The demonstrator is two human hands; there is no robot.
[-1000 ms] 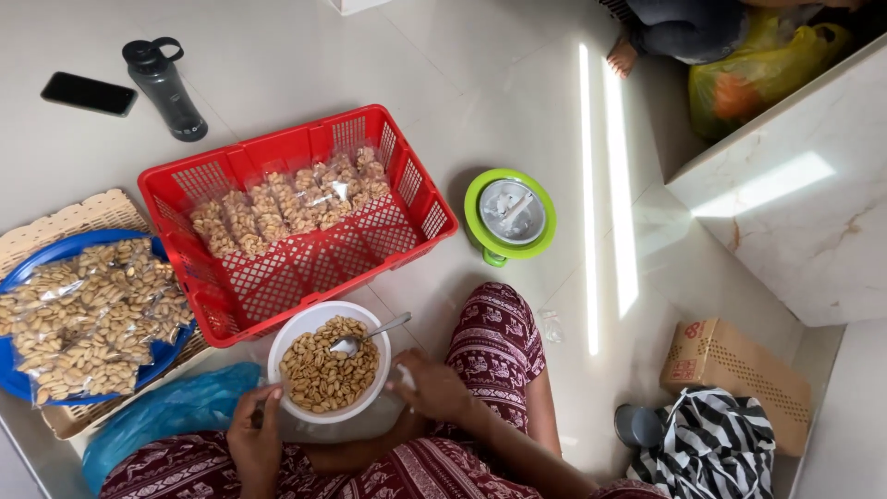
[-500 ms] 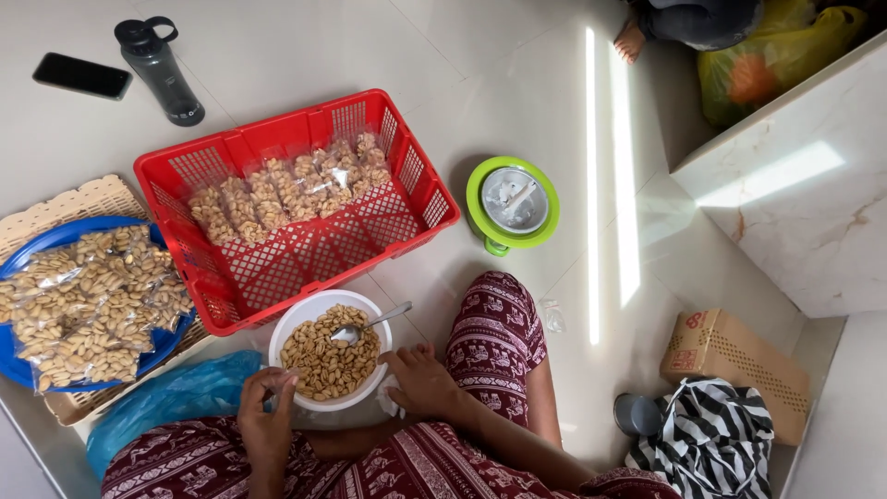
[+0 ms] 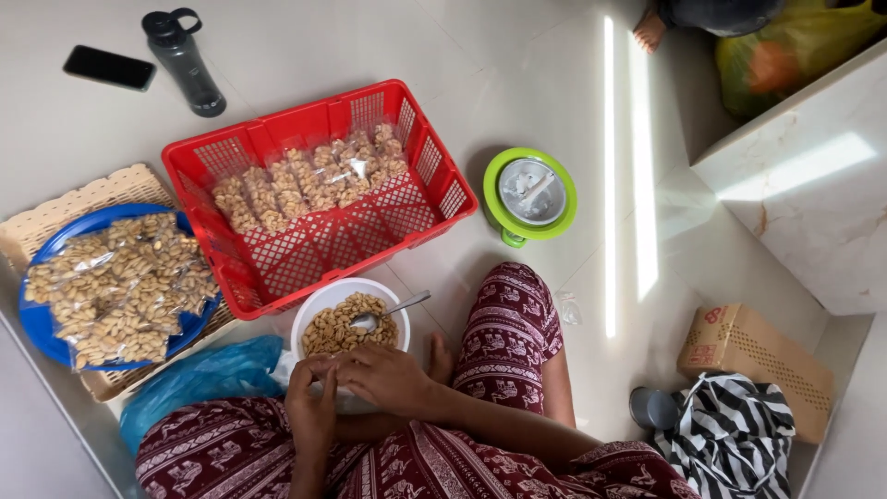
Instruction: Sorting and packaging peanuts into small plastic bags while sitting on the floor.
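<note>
Fingertips [image 3: 325, 368] of both hands meet just at the near rim of the white bowl [image 3: 319, 300], and the digits are curled close together, narrow rather than spread. The left hand [image 3: 311, 407] and the right hand [image 3: 386, 377] touch each other there; whether they pinch something small between them cannot be told from this view (the knuckles hide the spot).

Taking the bowl as the landmark: it holds shelled peanuts [image 3: 337, 325], and a metal spoon [image 3: 388, 312] lies in it with its handle sticking out over the right rim. Directly beyond the bowl, touching or nearly touching its far edge, sits a red plastic crate [image 3: 434, 189] with a row of small clear bags of peanuts [image 3: 309, 180] along its far side. Left of the bowl, a blue plate [image 3: 42, 333] piled with more filled bags [image 3: 115, 286] rests on a pale woven tray [image 3: 102, 189]. Just left and nearer than the bowl lies a blue plastic bag [image 3: 199, 379]. To the right of the bowl and further out stands a green-rimmed round container [image 3: 530, 194]. Well beyond the crate are a dark water bottle [image 3: 183, 63] and a black phone [image 3: 109, 67]. Far right of the bowl sit a cardboard box [image 3: 753, 365] and a striped cloth [image 3: 730, 439].
</note>
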